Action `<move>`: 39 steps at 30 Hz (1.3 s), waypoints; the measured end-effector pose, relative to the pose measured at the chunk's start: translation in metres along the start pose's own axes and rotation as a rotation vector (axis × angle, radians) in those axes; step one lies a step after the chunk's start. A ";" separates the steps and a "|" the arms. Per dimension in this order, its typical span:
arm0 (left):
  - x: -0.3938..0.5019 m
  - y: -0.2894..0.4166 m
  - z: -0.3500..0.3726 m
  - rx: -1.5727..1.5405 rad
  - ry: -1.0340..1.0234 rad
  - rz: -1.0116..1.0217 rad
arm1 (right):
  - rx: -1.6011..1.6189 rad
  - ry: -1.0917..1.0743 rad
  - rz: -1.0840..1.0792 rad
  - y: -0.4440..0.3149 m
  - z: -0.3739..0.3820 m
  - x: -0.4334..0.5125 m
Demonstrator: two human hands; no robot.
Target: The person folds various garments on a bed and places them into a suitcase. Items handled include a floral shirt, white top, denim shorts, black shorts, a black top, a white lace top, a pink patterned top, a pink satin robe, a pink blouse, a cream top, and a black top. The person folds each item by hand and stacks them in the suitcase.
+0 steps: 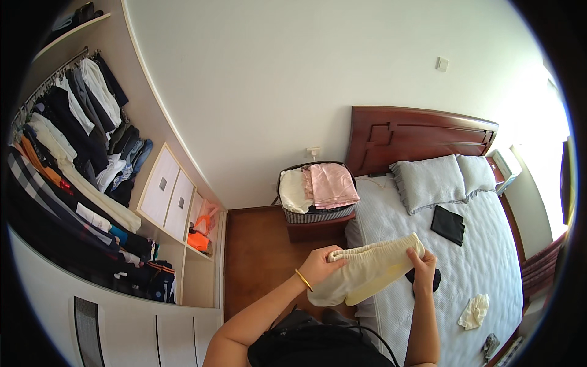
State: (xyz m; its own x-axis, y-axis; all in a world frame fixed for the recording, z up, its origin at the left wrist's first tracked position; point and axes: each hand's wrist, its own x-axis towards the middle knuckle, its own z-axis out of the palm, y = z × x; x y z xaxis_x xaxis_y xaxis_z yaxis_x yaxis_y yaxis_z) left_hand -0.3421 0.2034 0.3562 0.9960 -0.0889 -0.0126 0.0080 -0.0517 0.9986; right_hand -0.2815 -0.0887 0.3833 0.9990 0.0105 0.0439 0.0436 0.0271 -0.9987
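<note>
Pale cream shorts (367,268) with a gathered elastic waistband hang stretched out in front of me, the waistband uppermost. One end of the waistband is pinched in my left hand (321,266), whose wrist wears a yellow bangle (303,280). At the other end, my right hand (423,265) grips the waistband with the thumb on the near side. The legs of the shorts drop below, partly over the edge of the bed (390,325). Behind my right wrist a black cloth item (433,280) lies on the bed, partly hidden.
A folded black garment (448,225) and a crumpled cream cloth (474,312) lie on the bed near two grey pillows (429,183). A checked basket (316,216) holding folded pink cloth (334,186) stands beside the headboard. At left, an open wardrobe (199,280) holds hanging clothes (69,119).
</note>
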 end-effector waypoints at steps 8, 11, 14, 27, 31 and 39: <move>0.006 0.030 0.030 0.134 0.152 0.120 | -0.208 0.027 -0.179 0.002 0.053 -0.022; 0.007 0.036 0.038 0.162 0.220 0.213 | -0.278 -0.057 -0.249 -0.010 0.078 -0.038; 0.006 0.034 0.039 0.169 0.180 0.240 | -0.174 -0.131 -0.176 -0.013 0.096 -0.048; 0.008 0.030 0.024 -0.077 0.071 0.255 | -0.621 -0.359 -0.660 -0.032 0.086 -0.042; 0.009 0.062 0.016 -0.068 -0.143 0.284 | -0.327 -0.172 -0.488 -0.043 0.073 -0.015; 0.017 0.056 0.027 -0.072 0.138 0.482 | -0.198 -0.389 -0.120 -0.092 0.054 0.002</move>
State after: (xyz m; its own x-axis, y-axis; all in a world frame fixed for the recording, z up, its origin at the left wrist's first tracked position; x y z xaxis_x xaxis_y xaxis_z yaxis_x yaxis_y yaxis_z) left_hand -0.3271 0.1718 0.4109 0.8905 0.0473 0.4526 -0.4542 0.0324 0.8903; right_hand -0.2842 -0.0370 0.4772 0.9097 0.3949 0.1286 0.1979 -0.1399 -0.9702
